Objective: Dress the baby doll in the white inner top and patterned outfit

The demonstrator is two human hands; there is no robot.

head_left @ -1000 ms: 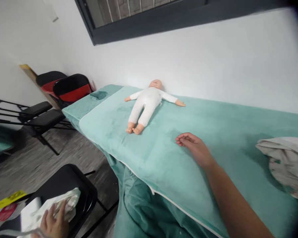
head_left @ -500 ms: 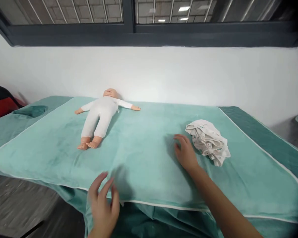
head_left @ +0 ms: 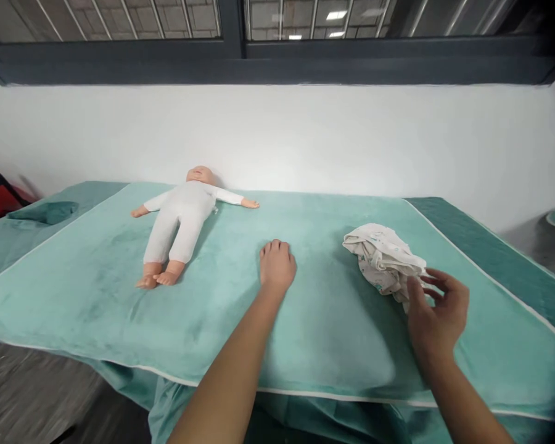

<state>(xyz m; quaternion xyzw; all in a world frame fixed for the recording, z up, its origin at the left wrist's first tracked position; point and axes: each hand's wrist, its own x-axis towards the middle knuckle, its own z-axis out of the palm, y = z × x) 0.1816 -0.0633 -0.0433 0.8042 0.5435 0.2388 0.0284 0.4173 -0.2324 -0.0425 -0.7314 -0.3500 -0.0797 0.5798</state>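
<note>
On the green bed (head_left: 324, 345), the crumpled patterned cloth (head_left: 382, 254) lies right of the doll (head_left: 185, 209), the right hand (head_left: 441, 311) curving narrowly at its near right edge, grip unclear, while the left hand (head_left: 277, 265), palm hidden, fingers bent, is between doll and cloth, holding I cannot tell what.

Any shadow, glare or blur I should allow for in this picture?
Head view: a soft shadow falls on the green cover, picture-left of the right hand; head view: bright patches show in the window glass; head view: the floor at lower left looks smeared, while the cloth is fairly clear; head view: the right-hand corners fade to black.
</note>
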